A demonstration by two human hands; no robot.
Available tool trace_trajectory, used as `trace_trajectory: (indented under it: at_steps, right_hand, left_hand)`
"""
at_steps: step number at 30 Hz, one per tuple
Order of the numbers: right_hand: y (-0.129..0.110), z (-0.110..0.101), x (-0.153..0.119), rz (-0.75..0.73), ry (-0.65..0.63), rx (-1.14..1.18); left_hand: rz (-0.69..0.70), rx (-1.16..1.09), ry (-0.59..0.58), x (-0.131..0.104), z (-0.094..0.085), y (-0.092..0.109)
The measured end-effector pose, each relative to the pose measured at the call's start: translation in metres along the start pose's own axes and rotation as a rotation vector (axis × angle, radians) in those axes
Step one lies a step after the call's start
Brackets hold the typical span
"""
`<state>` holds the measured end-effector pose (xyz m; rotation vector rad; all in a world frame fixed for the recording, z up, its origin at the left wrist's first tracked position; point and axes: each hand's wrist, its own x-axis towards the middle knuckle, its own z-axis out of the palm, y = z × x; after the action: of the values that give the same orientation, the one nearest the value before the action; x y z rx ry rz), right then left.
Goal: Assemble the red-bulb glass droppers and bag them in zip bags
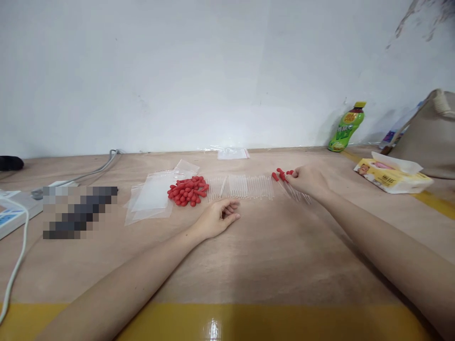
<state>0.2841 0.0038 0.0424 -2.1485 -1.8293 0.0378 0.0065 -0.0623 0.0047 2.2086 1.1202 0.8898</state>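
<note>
My left hand rests on its side on the table, fingers loosely curled and the thumb apart, with nothing in it. Just beyond it lies a row of clear glass dropper tubes. A heap of red rubber bulbs sits at the left end of that row. To the right, my right hand is closed at the red end of a dropper, its fingertips partly hiding what they pinch. Several droppers with red bulbs lie together beside and under that hand, their clear tubes slanting toward me.
Clear plastic bags lie left of the bulbs, and another bag is by the wall. A green drink bottle, a yellow tissue pack and a beige bag stand at right. Cables and a power strip are at left.
</note>
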Motion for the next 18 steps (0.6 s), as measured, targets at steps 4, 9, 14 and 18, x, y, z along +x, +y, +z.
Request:
trace_trajectory:
  at_steps: [4, 9, 14, 18]
  right_hand:
    - [-0.008, 0.010, -0.006, -0.001, -0.031, -0.083]
    - [-0.010, 0.017, -0.006, -0.002, -0.043, -0.137]
    - [-0.007, 0.017, -0.004, 0.009, -0.135, -0.046]
    - [-0.005, 0.014, -0.002, 0.030, -0.194, -0.064]
  left_hand:
    - [0.006, 0.024, -0.004, 0.000, 0.000, 0.000]
    - [0.021, 0.051, 0.008, 0.000, -0.001, 0.001]
    - [0.046, 0.067, 0.002, 0.000, -0.001, 0.002]
    - [0.040, 0.084, 0.001, 0.000, -0.001, 0.003]
